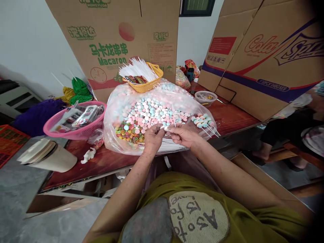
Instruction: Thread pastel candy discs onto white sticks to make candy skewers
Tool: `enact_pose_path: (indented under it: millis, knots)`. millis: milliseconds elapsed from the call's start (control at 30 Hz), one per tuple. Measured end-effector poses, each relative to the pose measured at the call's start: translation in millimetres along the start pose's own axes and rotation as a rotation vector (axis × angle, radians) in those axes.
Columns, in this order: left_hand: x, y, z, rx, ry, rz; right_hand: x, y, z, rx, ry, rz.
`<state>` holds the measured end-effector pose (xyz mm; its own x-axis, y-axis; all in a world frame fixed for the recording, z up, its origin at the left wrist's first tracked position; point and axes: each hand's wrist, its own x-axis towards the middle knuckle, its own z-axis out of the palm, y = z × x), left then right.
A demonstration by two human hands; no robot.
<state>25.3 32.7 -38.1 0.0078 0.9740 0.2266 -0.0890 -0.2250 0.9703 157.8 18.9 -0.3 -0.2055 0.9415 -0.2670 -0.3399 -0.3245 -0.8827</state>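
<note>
both hands are pinched in close over a clear bag (109, 130): the left hand (153, 136) has its fingertips on a small white candy (165, 128), the right hand (183, 134) is curled just beside it, gripping what looks like a thin stick (173, 115) poking up. fingers cover the contact, so can't tell if candy and stick are joined. i'd call this the threading step, and the next move probably wants a steady pinch and straight push so nothing cracks. loose pastel candies (149, 111) sit just beyond, spare sticks (169, 143) nearer the body, loaded skewers (201, 120) off right.
</note>
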Motion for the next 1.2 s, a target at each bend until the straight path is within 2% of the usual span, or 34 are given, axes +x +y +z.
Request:
enact_pose_path:
  millis: [67,233,367,433,600,700,767,867,933,1033,1133,1200]
  knots:
    - [-1.6,0.4,-0.1,0.001,-0.011,-0.015,1.2,2.3,-0.3,-0.023,0.013,-0.014]
    - [0.4,-0.1,-1.1,0.016,0.129,-0.121,12.1,7.9,-4.8,-0.041,-0.015,-0.004]
    - [-1.3,0.0,-0.3,0.041,-0.006,-0.097,21.7,14.8,-8.5,-0.04,-0.024,-0.014]
    - [-1.6,-1.6,1.6,0.014,-0.032,-0.088,26.8,18.1,-9.2,-0.029,-0.008,-0.04]
    - [9.7,-6.9,5.2,-0.186,-0.017,-0.167,42.2,19.4,-8.3,0.0,-0.021,-0.021]
    - [19.9,-6.1,-0.3,-0.193,0.032,-0.212,47.9,12.4,-14.1,-0.046,-0.119,0.04]
    - [26.0,-5.4,-7.0,-0.175,0.105,-0.211,47.4,5.6,-21.8,-0.215,-0.183,0.005]
    - [33.5,-6.0,-17.3,-0.114,0.27,-0.187,40.9,-2.5,-32.5,-0.689,-0.136,-0.23]
    - [36.7,-7.4,-21.6,-0.047,0.325,-0.185,35.6,-3.3,-35.5,-0.997,-0.145,-0.368]
    - [38.3,-9.2,-24.0,0.102,0.33,-0.185,32.6,2.0,-34.6,-1.301,-0.203,-0.408]
    - [36.8,-9.1,-24.6,0.222,0.293,-0.21,36.8,9.0,-33.9,-1.465,-0.124,-0.378]
    - [35.4,-8.2,-25.0,0.182,0.252,-0.224,40.1,11.2,-34.9,-1.509,-0.099,-0.385]
